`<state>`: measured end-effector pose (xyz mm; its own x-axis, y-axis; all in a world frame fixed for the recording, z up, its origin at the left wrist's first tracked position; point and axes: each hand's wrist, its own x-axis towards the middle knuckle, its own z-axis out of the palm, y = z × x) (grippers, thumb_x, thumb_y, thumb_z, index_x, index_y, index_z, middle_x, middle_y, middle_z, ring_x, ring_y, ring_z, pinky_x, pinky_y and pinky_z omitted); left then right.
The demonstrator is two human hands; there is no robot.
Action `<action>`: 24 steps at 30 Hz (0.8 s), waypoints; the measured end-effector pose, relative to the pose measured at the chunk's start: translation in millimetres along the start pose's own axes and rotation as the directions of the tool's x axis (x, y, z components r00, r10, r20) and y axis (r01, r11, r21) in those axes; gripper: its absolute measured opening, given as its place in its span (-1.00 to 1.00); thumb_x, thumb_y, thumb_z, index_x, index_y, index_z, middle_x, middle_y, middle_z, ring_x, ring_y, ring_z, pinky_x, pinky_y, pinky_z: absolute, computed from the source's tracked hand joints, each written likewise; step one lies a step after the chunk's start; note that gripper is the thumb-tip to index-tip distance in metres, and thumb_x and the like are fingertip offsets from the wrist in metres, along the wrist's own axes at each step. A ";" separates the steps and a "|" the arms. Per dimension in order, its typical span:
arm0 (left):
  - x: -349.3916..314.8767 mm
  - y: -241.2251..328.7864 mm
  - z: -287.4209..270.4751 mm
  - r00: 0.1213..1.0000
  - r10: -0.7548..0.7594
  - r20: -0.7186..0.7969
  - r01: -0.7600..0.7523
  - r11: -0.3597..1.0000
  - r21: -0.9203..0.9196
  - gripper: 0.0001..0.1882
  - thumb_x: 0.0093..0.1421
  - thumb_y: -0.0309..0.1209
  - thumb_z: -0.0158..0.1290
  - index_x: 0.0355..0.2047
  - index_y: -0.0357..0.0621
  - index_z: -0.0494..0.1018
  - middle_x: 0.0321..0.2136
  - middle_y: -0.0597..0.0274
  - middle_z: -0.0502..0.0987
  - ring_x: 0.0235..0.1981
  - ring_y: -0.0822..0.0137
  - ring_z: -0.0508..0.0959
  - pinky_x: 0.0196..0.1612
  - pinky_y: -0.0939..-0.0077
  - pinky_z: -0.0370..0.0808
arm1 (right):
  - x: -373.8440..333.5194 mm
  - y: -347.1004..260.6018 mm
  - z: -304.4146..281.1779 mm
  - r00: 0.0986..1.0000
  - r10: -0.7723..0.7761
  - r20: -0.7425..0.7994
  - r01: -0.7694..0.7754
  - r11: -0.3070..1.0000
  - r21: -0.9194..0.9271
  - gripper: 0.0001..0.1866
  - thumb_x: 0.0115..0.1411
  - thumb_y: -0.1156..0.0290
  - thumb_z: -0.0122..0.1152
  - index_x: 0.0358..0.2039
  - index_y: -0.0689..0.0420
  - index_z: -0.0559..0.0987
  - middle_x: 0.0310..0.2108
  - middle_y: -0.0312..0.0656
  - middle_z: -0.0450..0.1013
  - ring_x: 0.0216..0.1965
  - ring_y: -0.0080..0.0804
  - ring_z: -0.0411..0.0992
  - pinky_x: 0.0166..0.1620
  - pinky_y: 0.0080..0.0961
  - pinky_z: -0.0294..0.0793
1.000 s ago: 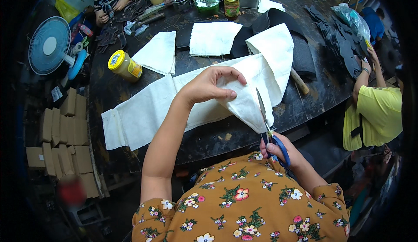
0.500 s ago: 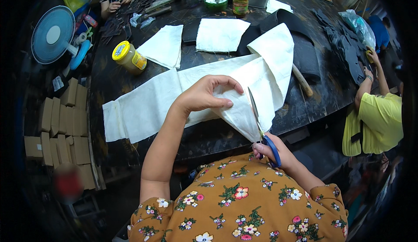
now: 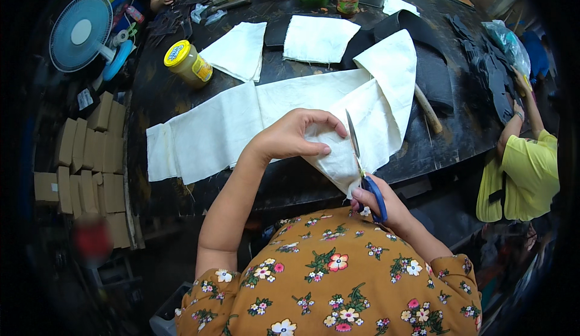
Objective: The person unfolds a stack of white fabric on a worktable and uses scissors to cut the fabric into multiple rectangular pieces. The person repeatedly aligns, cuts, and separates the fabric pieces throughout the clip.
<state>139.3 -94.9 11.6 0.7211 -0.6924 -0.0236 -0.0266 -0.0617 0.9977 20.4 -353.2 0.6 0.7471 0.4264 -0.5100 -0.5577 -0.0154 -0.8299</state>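
Observation:
A long strip of white cloth lies across the dark table, its right end folded over on itself. My left hand holds a flap of this cloth, thumb and fingers curved around its edge. In my right hand is a pair of scissors with blue handles. Their blades point away from me and lie along the edge of the flap, just right of my left fingertips. Cloth partly hides the blades, so how far apart they are I cannot tell. The flap's near corner hangs beside my right fingers.
Two white cloth pieces lie beyond the strip. A yellow-lidded jar stands to the left, a wooden handle to the right. Dark cut pieces lie near a person in yellow. A fan is far left.
The view has shifted, so the table sits higher in the picture. My left hand has come slightly nearer to me, and the flap is more bunched. The scissors remain at the cloth's edge.

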 end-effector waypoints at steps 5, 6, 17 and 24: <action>-7.7 -1.1 -0.9 0.998 0.022 -0.067 -0.017 0.998 0.064 -0.59 -0.01 -0.51 0.26 -0.08 -0.20 0.62 -0.10 0.21 0.65 0.03 0.33 0.56 0.24 0.37 0.39 | 2.8 -1.8 2.4 0.999 0.037 0.036 -0.034 0.996 -0.080 -0.69 0.35 0.22 0.26 -0.10 0.22 0.53 -0.44 -0.38 0.41 -0.41 -0.65 0.39 -0.27 -0.62 0.45; -7.9 -1.3 -1.4 0.998 0.024 -0.063 -0.019 0.996 0.083 -0.59 -0.01 -0.51 0.26 -0.08 -0.20 0.62 -0.10 0.21 0.65 0.03 0.32 0.56 0.24 0.37 0.39 | 3.0 -1.5 2.0 0.998 0.025 0.058 -0.022 0.998 -0.061 -0.69 0.35 0.22 0.25 -0.11 0.21 0.53 -0.44 -0.37 0.42 -0.41 -0.65 0.39 -0.27 -0.62 0.45; -13.8 -6.5 1.4 0.999 0.024 -0.022 -0.024 1.000 -0.008 -0.58 0.02 -0.50 0.32 -0.05 -0.18 0.61 -0.06 0.23 0.63 0.06 0.34 0.55 0.26 0.39 0.38 | 36.5 -11.9 0.4 0.991 -0.064 0.118 0.062 0.998 0.024 -0.63 0.36 0.13 0.21 -0.15 0.24 0.50 -0.37 -0.30 0.45 -0.31 -0.59 0.41 -0.18 -0.63 0.42; -17.5 -1.6 0.2 0.999 0.028 -0.034 -0.028 0.999 -0.017 -0.56 0.02 -0.50 0.29 -0.03 -0.22 0.61 -0.05 0.21 0.63 0.08 0.33 0.54 0.29 0.37 0.36 | 30.5 -15.6 2.4 0.996 -0.020 0.089 0.031 0.992 -0.120 -0.69 0.34 0.19 0.26 -0.18 0.22 0.54 -0.43 -0.34 0.46 -0.39 -0.63 0.41 -0.25 -0.63 0.44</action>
<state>126.6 -82.9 10.4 0.7433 -0.6689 0.0060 -0.0352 -0.0302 0.9989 51.0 -337.8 -1.5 0.7230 0.5053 -0.4712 -0.4873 -0.1106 -0.8662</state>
